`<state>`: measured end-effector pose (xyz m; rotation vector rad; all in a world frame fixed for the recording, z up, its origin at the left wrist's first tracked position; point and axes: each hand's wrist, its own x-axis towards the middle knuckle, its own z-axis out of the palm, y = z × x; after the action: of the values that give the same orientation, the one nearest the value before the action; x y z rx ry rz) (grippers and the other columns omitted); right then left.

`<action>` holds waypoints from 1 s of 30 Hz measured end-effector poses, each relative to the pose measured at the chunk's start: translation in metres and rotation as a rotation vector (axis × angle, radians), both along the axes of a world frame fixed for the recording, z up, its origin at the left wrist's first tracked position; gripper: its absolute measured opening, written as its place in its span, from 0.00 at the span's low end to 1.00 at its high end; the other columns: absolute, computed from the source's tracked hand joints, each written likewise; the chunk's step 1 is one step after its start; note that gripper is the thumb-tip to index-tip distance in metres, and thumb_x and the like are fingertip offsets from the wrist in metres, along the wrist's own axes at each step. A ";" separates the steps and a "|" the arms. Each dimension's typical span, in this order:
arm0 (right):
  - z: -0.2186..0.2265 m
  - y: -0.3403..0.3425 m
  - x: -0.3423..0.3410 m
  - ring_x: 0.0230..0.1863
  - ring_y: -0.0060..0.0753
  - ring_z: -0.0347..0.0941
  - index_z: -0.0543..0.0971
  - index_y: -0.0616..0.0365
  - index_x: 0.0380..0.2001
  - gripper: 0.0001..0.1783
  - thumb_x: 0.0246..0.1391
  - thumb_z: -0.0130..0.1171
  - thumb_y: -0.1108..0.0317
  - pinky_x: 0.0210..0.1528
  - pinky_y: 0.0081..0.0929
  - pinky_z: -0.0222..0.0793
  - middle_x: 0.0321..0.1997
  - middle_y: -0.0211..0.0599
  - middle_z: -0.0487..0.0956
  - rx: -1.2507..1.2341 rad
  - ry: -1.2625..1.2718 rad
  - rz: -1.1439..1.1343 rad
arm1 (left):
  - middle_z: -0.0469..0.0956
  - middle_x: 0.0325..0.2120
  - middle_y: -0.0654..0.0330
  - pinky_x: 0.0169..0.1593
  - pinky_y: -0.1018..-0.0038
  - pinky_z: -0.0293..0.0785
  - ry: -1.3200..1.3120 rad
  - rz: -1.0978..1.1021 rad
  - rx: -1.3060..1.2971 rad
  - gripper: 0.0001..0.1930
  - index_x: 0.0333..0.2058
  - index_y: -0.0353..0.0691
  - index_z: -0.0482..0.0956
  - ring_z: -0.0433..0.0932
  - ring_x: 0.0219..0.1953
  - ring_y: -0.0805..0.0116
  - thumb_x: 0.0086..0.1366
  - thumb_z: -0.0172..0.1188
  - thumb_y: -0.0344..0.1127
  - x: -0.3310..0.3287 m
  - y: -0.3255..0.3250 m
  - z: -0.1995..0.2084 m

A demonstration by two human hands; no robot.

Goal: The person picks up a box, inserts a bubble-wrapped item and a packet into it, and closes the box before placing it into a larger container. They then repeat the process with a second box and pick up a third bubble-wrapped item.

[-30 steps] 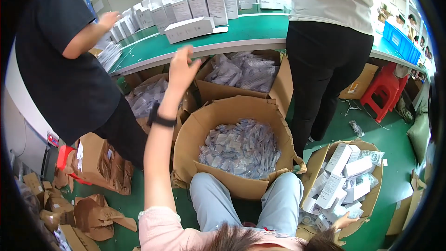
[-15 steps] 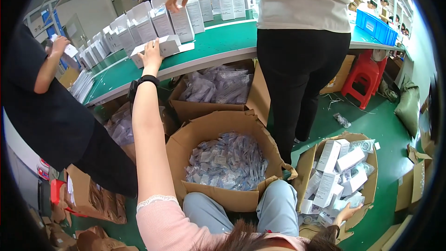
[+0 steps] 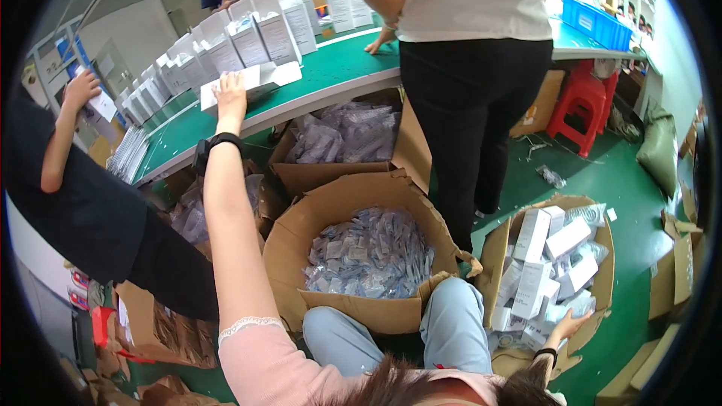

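I see left hand [image 3: 231, 96] | fingers bent on lying box [image 3: 254, 78] | right hand [image 3: 569, 326] curled at bag [image 3: 581, 303] | grips: can't tell | standing boxes [image 3: 280, 39]: open-topped

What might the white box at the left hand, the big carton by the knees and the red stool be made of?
White box: probably thin paperboard, smooth and matte, with crisp folded flaps.
Big carton: likely corrugated cardboard, dull brown, with a ragged rim.
Red stool: probably moulded plastic, slightly shiny, one even colour.
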<state>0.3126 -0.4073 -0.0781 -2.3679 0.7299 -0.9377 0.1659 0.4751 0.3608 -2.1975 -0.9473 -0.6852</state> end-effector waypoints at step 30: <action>0.213 0.147 -0.140 0.40 0.26 0.71 0.64 0.62 0.47 0.30 0.35 0.56 0.69 0.43 0.27 0.68 0.40 0.36 0.72 1.825 0.219 1.175 | 0.56 0.50 0.45 0.57 0.59 0.51 -0.002 -1.401 -1.251 0.45 0.53 0.36 0.52 0.55 0.55 0.49 0.39 0.70 0.38 -0.039 -0.546 -0.180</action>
<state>0.1725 -0.2600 0.1349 -0.7833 -0.0294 0.4837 0.1264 -0.0706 0.1803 -3.8899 0.6618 -0.6782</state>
